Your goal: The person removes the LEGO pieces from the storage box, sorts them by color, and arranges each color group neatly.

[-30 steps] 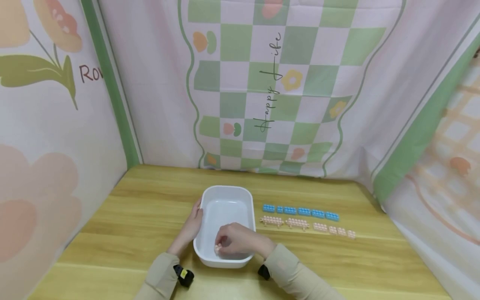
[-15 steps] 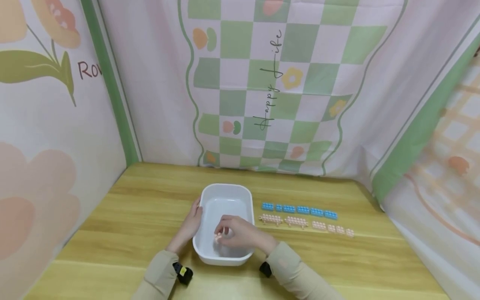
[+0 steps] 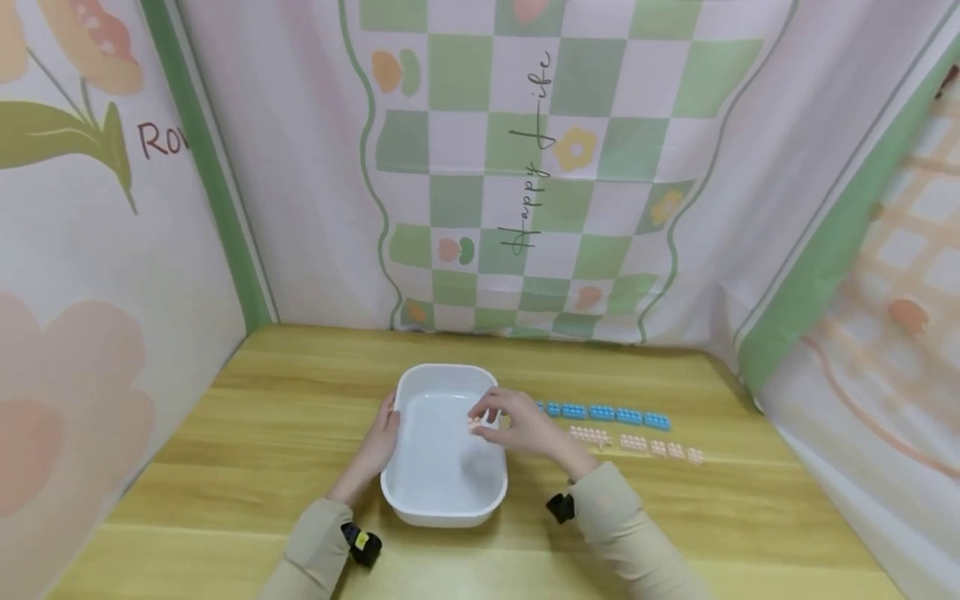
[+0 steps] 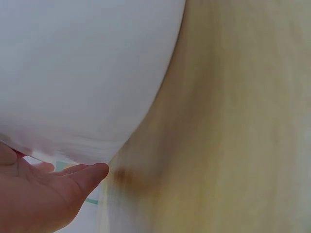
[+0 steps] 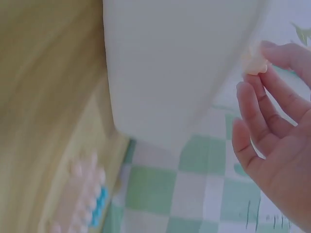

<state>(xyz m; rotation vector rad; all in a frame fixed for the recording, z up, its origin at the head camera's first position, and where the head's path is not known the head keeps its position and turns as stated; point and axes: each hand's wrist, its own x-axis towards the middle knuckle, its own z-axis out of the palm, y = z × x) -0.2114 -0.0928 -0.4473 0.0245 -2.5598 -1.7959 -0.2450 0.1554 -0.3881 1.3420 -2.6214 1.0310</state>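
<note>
A white plastic tub (image 3: 444, 523) stands on the table in the head view. My left hand (image 3: 382, 440) lies along its left outer wall. In the left wrist view the fingers of that hand (image 4: 53, 194) look extended, with a fingertip right at the white wall. Over the tub's right rim, my right hand (image 3: 521, 423) pinches a small pale peach building block (image 5: 255, 62) between thumb and fingers. To the right are a row of blue building blocks (image 3: 602, 413) and, nearer, a row of pale pink ones (image 3: 633, 442), both partly hidden by the right hand.
The wooden table (image 3: 300, 400) reaches back to a fabric curtain (image 3: 517, 250) with green and white checks. Another patterned curtain (image 3: 97, 333) hangs along the left side, and more fabric (image 3: 885, 333) borders the right.
My right hand has risen from low inside the tub and moved back and right to its right rim, still pinching the small block. The left hand stays at the tub's wall.
</note>
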